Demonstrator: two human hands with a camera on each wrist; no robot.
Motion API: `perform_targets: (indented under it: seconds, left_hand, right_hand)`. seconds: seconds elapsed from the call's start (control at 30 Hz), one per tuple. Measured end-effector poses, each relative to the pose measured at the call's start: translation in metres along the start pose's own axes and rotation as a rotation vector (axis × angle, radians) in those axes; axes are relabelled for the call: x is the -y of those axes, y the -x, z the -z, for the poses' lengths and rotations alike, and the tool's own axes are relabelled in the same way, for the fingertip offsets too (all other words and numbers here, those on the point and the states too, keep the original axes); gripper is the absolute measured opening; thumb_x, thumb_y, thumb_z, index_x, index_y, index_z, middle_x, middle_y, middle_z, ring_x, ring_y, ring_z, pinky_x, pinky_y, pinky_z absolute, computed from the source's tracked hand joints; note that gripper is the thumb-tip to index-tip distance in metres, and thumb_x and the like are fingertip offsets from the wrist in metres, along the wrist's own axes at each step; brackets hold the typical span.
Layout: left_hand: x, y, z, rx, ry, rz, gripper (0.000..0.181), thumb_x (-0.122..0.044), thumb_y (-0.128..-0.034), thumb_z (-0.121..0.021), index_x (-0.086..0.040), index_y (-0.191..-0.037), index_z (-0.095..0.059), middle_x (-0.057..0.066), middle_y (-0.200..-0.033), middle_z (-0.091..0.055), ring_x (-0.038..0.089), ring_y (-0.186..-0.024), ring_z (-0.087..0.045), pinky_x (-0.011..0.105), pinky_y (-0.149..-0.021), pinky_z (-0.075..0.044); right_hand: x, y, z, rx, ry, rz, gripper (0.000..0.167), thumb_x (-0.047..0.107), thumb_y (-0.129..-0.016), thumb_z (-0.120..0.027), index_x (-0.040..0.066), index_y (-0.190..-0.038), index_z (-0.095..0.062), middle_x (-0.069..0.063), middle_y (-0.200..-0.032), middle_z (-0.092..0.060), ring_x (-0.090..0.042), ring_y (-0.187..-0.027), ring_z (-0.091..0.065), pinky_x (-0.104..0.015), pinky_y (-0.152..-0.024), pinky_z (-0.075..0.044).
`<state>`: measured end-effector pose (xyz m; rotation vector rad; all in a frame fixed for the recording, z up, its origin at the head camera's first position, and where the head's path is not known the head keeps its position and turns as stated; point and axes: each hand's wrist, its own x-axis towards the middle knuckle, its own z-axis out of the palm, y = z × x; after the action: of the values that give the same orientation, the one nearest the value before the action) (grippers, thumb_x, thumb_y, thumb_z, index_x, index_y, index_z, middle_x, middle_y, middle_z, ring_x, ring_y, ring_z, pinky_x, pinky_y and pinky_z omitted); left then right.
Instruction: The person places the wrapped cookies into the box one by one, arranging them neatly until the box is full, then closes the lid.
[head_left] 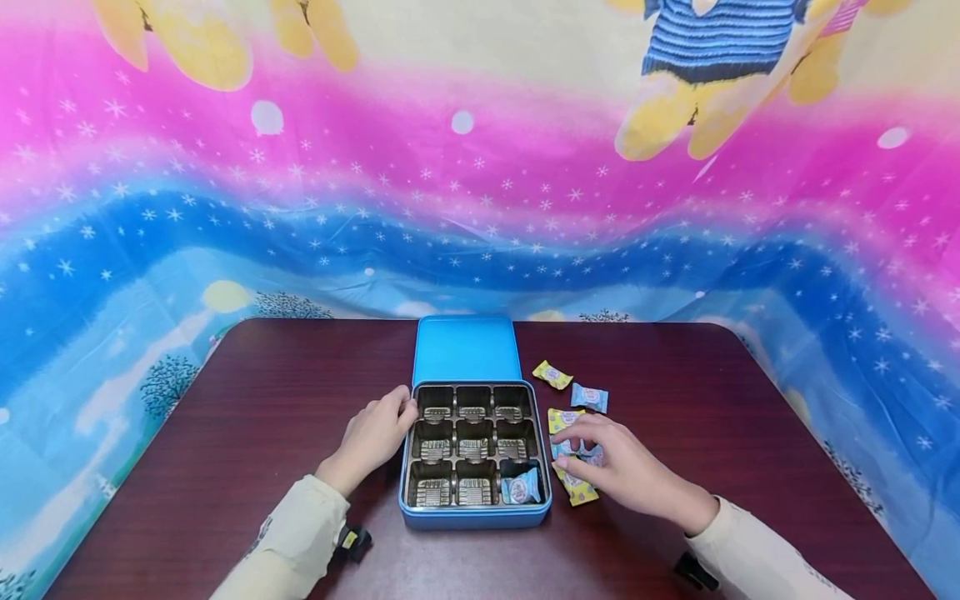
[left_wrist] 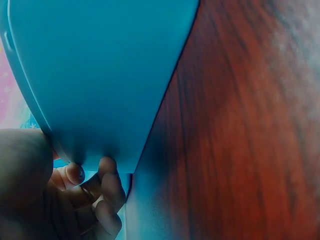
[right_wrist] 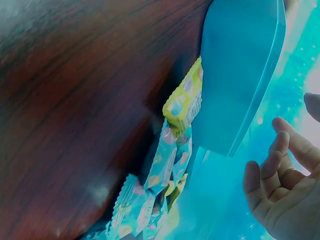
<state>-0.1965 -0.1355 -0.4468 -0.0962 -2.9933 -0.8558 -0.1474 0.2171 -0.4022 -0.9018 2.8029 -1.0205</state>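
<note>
A blue tin box (head_left: 475,518) stands on the table, fitted with a dark divided tray (head_left: 455,427). One blue-wrapped candy (head_left: 521,487) lies in its near right compartment. With bent fingers my left hand (head_left: 377,433) holds the tin's left rim and side wall near the far corner; in the left wrist view its fingertips (left_wrist: 107,165) touch the wall. My right hand (head_left: 626,467) hovers over a cluster of wrapped candies right of the tin, among them a yellow candy (head_left: 579,487). The right wrist view shows loosely bent fingers (right_wrist: 252,177) holding nothing, apart from the candies.
The tin's blue lid (head_left: 467,348) lies open behind it. Beyond the cluster are another yellow candy (head_left: 552,375) and a blue candy (head_left: 590,397). The dark red table (head_left: 315,367) meets a patterned cloth backdrop (head_left: 480,208) at its back and sides.
</note>
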Motion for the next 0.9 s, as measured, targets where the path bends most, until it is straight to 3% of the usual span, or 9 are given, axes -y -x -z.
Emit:
perform_targets:
  seconds: [0.27,0.6,0.9]
  left_hand:
    - [0.001,0.001,0.001,-0.005,0.003,0.0,0.023,-0.031,-0.1002,-0.047,-0.018,-0.081,-0.045,0.001,-0.065,-0.044,0.019,-0.06,-0.046,0.034,-0.055,-0.033]
    - [0.003,0.001,0.0,-0.001,0.005,0.007,0.023,-0.031,-0.1001,-0.046,-0.019,-0.081,-0.046,0.0,-0.065,-0.045,0.018,-0.06,-0.046,0.034,-0.055,-0.033]
    - [0.002,0.0,-0.001,0.011,0.019,0.002,0.024,-0.031,-0.1008,-0.046,-0.018,-0.081,-0.044,-0.001,-0.065,-0.041,0.018,-0.058,-0.042,0.033,-0.054,-0.031]
  right_hand:
    - [-0.008,0.0,0.003,0.001,-0.015,-0.022,0.019,0.023,-0.097,-0.067,0.017,-0.115,-0.071,0.01,-0.095,-0.06,-0.012,-0.084,-0.054,-0.027,-0.069,-0.046]
    - [-0.014,0.001,0.006,0.005,-0.022,-0.097,0.027,0.033,-0.098,-0.066,0.013,-0.116,-0.071,0.009,-0.093,-0.059,-0.01,-0.086,-0.054,-0.025,-0.07,-0.045]
    - [-0.022,0.004,0.006,-0.017,-0.041,-0.119,0.026,0.032,-0.096,-0.068,0.015,-0.115,-0.072,0.009,-0.093,-0.06,-0.003,-0.085,-0.053,-0.024,-0.068,-0.047]
